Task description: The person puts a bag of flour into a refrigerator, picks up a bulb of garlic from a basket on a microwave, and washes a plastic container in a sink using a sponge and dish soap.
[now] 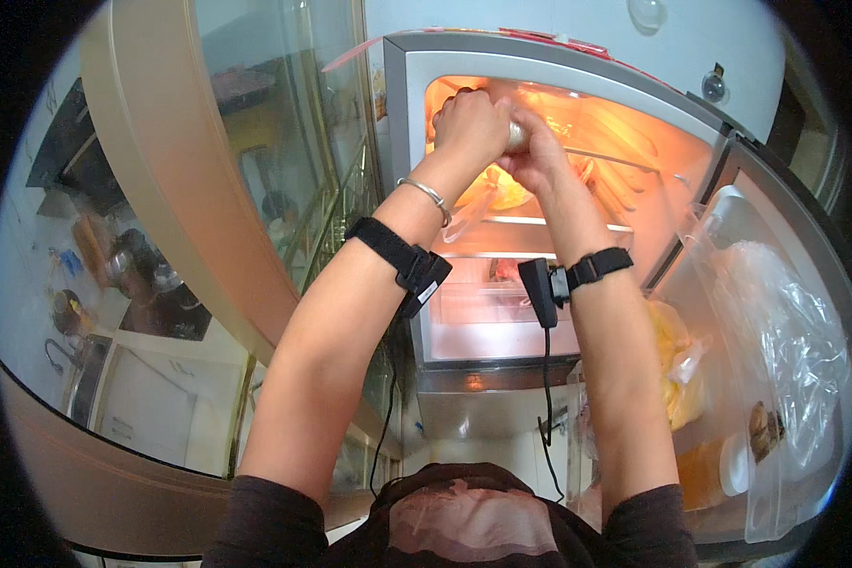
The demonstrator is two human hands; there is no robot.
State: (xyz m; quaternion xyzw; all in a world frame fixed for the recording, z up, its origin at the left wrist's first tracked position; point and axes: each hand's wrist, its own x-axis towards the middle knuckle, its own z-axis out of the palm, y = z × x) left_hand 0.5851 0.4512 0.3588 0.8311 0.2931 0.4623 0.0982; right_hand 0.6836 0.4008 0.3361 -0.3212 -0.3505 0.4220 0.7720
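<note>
Both my arms reach into the lit upper part of an open refrigerator [405,142]. My left hand [472,128], a metal bangle on its wrist, curls over something near the upper shelf; what its fingers hold is hidden behind the hand. My right hand [537,153] is shut around a pale, shiny rounded item [517,136] that shows only in part between the two hands. Just below them, a tied plastic bag with yellow contents [500,192] sits on the shelf. A clear drawer [468,305] with wrapped food lies lower down.
To the right, the open refrigerator door [788,213] holds clear plastic bags [781,334], a yellow bag [681,383] and a jar with a white lid [735,465]. A glass partition [284,142] with a wide frame stands at left. Black cables [548,383] hang from both wrist straps.
</note>
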